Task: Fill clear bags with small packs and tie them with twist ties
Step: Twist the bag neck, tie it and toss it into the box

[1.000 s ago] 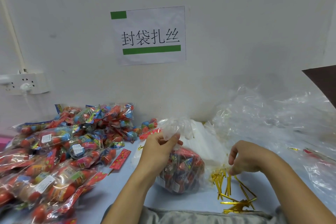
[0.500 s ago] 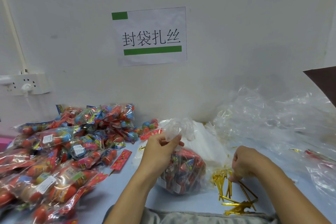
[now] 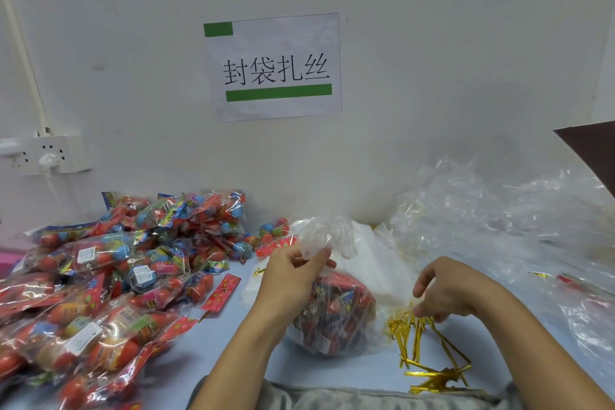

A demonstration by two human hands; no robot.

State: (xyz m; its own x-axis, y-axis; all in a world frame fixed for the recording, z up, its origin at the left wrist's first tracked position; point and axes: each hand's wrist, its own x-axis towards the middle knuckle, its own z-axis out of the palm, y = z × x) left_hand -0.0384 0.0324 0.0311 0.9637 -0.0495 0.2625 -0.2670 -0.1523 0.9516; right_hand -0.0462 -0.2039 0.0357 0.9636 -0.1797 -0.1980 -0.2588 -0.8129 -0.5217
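My left hand (image 3: pixel 293 280) grips the gathered neck of a clear bag (image 3: pixel 332 316) stuffed with red and blue small packs; the bag stands on the table in front of me. Its twisted plastic top (image 3: pixel 324 233) sticks up above my fingers. My right hand (image 3: pixel 449 293) hangs over the pile of gold twist ties (image 3: pixel 422 346) right of the bag. Its curled fingertips touch the top of the pile. They are blurred, so I cannot tell whether they pinch a tie.
A big heap of small packs (image 3: pixel 109 276) covers the table's left side. Crumpled empty clear bags (image 3: pixel 499 230) pile up at the right, against the wall. A white socket strip (image 3: pixel 43 153) hangs on the wall at the left. A dark board corner (image 3: pixel 592 150) juts in at the right.
My right hand has dropped from just above the gold ties down onto them, its fingers loosening. My left hand keeps its hold on the bag's neck.
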